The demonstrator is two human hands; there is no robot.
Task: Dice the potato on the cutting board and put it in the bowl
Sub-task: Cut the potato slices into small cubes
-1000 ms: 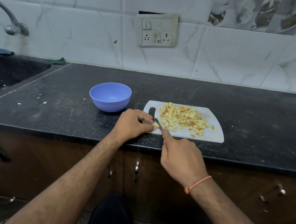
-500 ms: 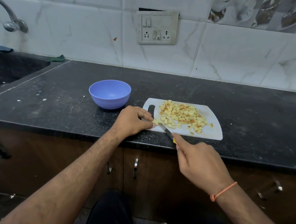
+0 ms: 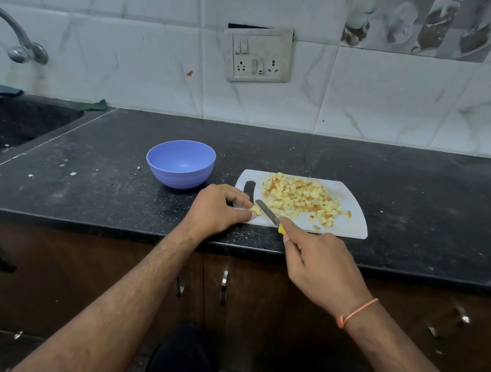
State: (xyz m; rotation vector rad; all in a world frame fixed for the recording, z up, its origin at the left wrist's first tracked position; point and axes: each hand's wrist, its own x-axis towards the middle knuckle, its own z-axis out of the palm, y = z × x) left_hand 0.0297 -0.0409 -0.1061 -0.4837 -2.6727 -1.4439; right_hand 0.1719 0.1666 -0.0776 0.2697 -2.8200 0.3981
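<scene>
Head view: potato piece (image 3: 255, 209) pinched under left fingers (image 3: 245, 198), knife (image 3: 267, 212) beside.

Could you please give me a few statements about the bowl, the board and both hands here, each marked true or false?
1. The blue bowl holds potato cubes. False: it is empty.
2. The diced potato lies on the cutting board. True.
3. The right hand holds the knife. True.
4. The left hand rests inside the bowl. False: it pinches a small potato piece at the board's left end.
5. The bowl sits right of the board. False: left.
</scene>
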